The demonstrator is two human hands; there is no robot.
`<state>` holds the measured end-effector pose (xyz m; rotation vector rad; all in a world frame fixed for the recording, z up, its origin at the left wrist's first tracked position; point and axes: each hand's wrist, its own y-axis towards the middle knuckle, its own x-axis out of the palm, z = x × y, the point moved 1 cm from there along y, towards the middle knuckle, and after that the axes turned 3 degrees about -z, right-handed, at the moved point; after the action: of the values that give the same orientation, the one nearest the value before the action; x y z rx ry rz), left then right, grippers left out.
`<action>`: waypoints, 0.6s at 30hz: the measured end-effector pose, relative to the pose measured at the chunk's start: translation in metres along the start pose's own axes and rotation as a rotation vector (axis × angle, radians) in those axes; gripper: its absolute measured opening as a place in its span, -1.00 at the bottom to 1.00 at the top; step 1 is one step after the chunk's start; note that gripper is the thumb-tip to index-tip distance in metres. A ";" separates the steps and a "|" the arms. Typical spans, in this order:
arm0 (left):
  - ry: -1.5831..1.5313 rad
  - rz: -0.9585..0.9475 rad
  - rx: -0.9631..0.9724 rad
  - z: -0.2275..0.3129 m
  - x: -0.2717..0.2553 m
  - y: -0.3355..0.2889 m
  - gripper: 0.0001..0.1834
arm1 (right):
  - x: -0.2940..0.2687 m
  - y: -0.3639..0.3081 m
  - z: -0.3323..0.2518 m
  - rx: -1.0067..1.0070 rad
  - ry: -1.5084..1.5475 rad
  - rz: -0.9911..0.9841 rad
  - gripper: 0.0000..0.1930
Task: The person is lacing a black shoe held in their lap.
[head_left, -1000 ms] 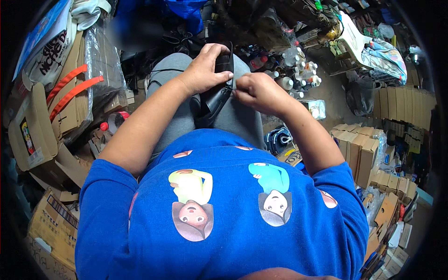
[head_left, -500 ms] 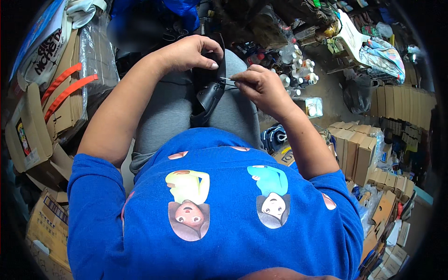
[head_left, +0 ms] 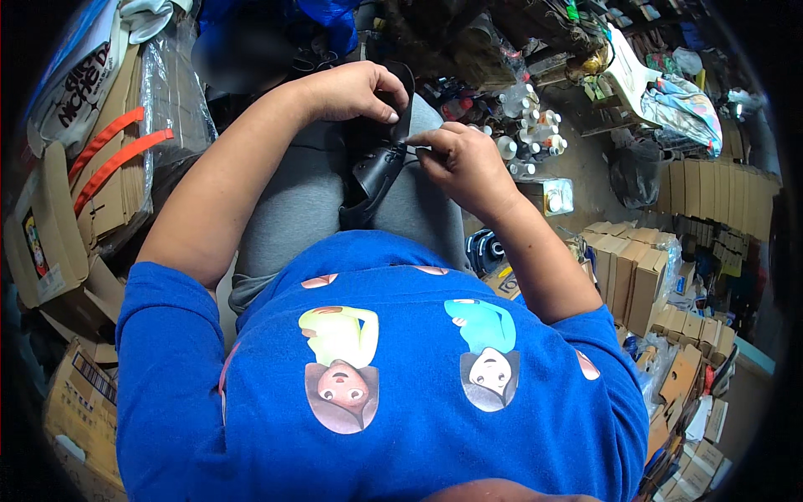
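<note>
The black shoe [head_left: 374, 174] lay lengthwise on the person's lap [head_left: 297, 188], between the thighs, its near end just short of the shirt [head_left: 385, 268]. The left hand [head_left: 355, 90] curled around its far edge, thumb and finger holding it; the right hand [head_left: 468, 163] was narrow, fingers bunched at the right edge, though I could not tell whether they gripped anything. Beyond the right wrist stood bottles [head_left: 535, 134], with bare floor [head_left: 595, 194] past them. Cardboard [head_left: 627, 272] crowded both sides of the room.
</note>
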<state>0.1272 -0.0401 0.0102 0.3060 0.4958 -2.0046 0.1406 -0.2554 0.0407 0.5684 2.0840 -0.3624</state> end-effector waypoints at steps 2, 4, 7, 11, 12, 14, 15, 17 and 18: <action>-0.007 -0.003 0.013 -0.001 0.000 0.001 -0.75 | 0.000 -0.003 0.002 -0.049 -0.133 0.045 -0.81; -0.011 -0.008 0.028 -0.001 -0.001 0.002 -0.74 | 0.002 -0.002 -0.003 -0.075 -0.138 0.056 -0.81; -0.043 -0.054 0.031 -0.001 -0.002 0.002 -0.74 | 0.005 0.002 0.004 -0.086 -0.074 0.060 -0.82; -0.173 -0.107 0.019 -0.009 -0.002 -0.001 -0.71 | 0.002 0.006 0.015 0.041 0.134 -0.047 -0.78; -0.197 -0.118 0.020 -0.009 -0.002 0.000 -0.68 | 0.001 0.007 0.020 0.078 0.244 -0.083 -0.76; -0.208 -0.145 0.011 -0.009 -0.002 0.002 -0.66 | -0.001 0.012 0.033 0.114 0.259 -0.158 -0.75; -0.218 -0.173 -0.001 -0.008 -0.002 0.002 -0.63 | 0.001 0.015 0.040 0.111 0.347 -0.200 -0.75; -0.184 -0.166 0.006 -0.004 -0.002 0.005 -0.62 | 0.001 0.016 0.049 0.150 0.476 -0.287 -0.76; -0.152 -0.156 0.008 -0.002 -0.002 0.005 -0.61 | -0.001 0.018 0.048 0.147 0.475 -0.290 -0.76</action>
<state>0.1324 -0.0398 0.0075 0.1209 0.4257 -2.1619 0.1848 -0.2624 0.0145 0.4686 2.6251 -0.5965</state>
